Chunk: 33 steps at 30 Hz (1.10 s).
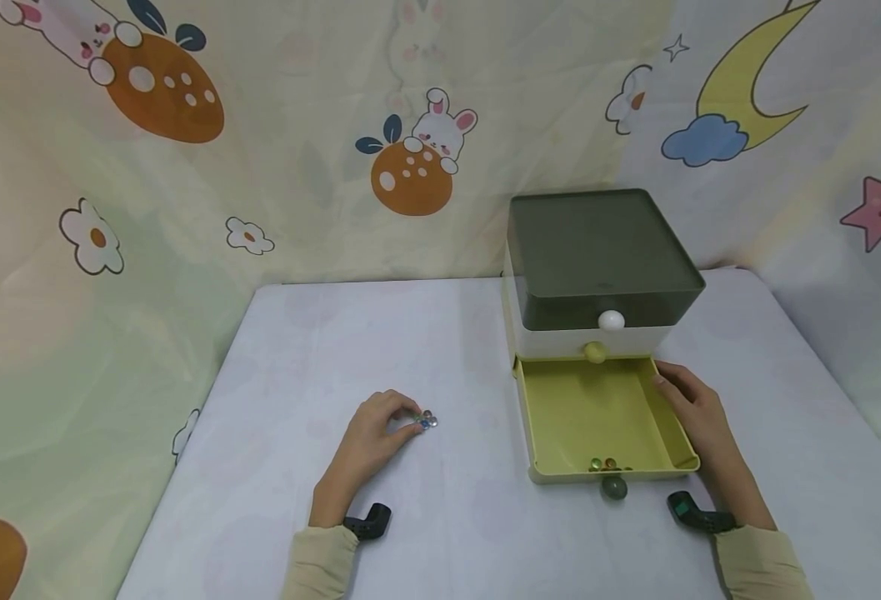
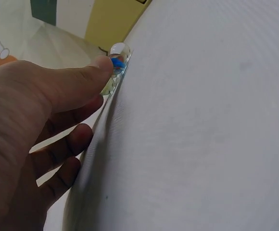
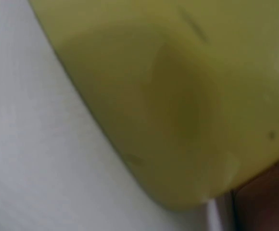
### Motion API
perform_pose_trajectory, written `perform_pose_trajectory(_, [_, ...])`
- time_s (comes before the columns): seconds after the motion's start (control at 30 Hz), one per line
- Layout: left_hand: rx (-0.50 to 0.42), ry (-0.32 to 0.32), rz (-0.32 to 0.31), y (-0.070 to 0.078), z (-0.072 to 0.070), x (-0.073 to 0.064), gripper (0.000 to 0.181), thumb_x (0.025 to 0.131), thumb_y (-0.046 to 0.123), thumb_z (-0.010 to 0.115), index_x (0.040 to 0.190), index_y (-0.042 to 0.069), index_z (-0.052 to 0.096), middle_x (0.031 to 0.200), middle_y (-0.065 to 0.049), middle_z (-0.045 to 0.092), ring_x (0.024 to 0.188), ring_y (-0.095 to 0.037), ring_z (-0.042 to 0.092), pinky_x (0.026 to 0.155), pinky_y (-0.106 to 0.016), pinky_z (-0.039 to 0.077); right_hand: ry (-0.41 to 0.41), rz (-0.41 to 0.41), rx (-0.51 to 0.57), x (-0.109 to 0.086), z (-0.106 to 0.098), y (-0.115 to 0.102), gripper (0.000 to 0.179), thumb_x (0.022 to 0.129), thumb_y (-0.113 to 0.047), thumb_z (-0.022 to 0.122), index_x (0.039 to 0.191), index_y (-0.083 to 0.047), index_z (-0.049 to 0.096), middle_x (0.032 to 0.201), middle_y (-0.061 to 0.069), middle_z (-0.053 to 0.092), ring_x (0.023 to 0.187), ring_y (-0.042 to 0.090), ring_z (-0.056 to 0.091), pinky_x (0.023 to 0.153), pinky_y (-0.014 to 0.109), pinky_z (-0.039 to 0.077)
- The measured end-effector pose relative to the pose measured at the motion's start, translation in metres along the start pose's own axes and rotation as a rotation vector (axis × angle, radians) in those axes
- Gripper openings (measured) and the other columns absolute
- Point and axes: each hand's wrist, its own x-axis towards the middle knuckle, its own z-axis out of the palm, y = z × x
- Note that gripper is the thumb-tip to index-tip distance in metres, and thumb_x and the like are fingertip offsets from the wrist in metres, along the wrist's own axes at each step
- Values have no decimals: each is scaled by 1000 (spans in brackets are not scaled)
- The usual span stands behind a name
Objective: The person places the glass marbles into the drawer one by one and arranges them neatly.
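On the white table, my left hand (image 1: 375, 429) pinches at a small cluster of clear glass marbles (image 1: 428, 420) with thumb and index finger. One marble with a blue swirl (image 2: 118, 62) touches the thumb tip in the left wrist view, while the other fingers are loosely bent. My right hand (image 1: 698, 414) grips the right side wall of the pulled-out yellow-green drawer (image 1: 583, 404), its thumb over the rim. Several marbles (image 1: 603, 463) lie inside the drawer along its front wall. The drawer's side fills most of the right wrist view, blurred.
The drawer belongs to a box (image 1: 605, 250) with a dark green top, standing at the table's back right. A dark green round knob (image 1: 614, 487) is on the drawer's front. Behind the table hangs a cloth (image 1: 320, 167) printed with cartoon figures.
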Motion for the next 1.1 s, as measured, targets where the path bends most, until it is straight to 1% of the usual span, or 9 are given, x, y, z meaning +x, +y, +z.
perform_pose_trajectory(0.1, [12, -2, -9, 1, 0, 1, 26, 83, 21, 89, 103, 24, 73, 98, 12, 72, 90, -9, 57, 83, -29, 49, 7, -11, 1, 0, 0, 1, 61, 109, -51, 46, 157, -13, 46, 160, 22, 46, 121, -9, 44, 94, 21, 40])
perform_pose_trajectory(0.17, [18, 0, -3, 2, 1, 2, 26, 82, 21, 90, 102, 23, 73, 97, 11, 73, 91, -9, 58, 83, -29, 49, 13, -19, 2, 0, 0, 1, 60, 109, -51, 47, 156, -13, 47, 160, 22, 46, 116, -15, 41, 92, 18, 39])
perform_pose_trajectory(0.3, [33, 10, 4, 4, 2, 2, 25, 82, 19, 90, 100, 22, 73, 96, 10, 73, 90, -10, 59, 83, -30, 49, 14, -32, 2, 0, -1, 2, 60, 109, -50, 47, 156, -13, 47, 160, 22, 46, 114, -17, 40, 89, 14, 39])
perform_pose_trajectory(0.5, [46, 15, -20, 6, 2, 1, 24, 83, 17, 89, 99, 23, 73, 96, 11, 73, 91, -9, 59, 83, -31, 50, 0, -23, -12, 1, -1, 1, 61, 109, -52, 46, 157, -13, 46, 160, 23, 46, 115, -14, 41, 90, 19, 40])
perform_pose_trajectory(0.7, [52, 0, -44, 6, 2, 0, 21, 85, 18, 88, 101, 23, 75, 97, 11, 73, 91, -8, 59, 83, -31, 49, -15, 1, -10, 1, -1, 0, 63, 109, -53, 45, 158, -14, 45, 161, 23, 45, 123, -3, 46, 94, 26, 41])
perform_pose_trajectory(0.93, [54, 2, -48, 4, 1, 0, 19, 87, 21, 86, 103, 25, 76, 96, 14, 72, 92, -7, 59, 83, -29, 50, -16, 8, 1, 1, -1, 1, 64, 108, -55, 45, 158, -14, 44, 162, 21, 44, 119, -9, 43, 91, 21, 40])
perform_pose_trajectory(1.0, [48, -2, -55, 3, 1, 0, 18, 88, 23, 85, 103, 26, 76, 96, 15, 72, 92, -6, 58, 83, -28, 50, -15, 8, 0, 1, -1, 1, 64, 108, -55, 45, 158, -14, 44, 161, 21, 45, 119, -9, 43, 92, 22, 41])
perform_pose_trajectory(1.1, [40, 0, -46, 4, 0, 1, 17, 89, 25, 84, 103, 26, 75, 97, 15, 71, 92, -5, 58, 83, -28, 51, -13, 2, -2, 1, 0, 1, 64, 108, -55, 45, 158, -14, 45, 161, 22, 45, 119, -8, 43, 92, 25, 41])
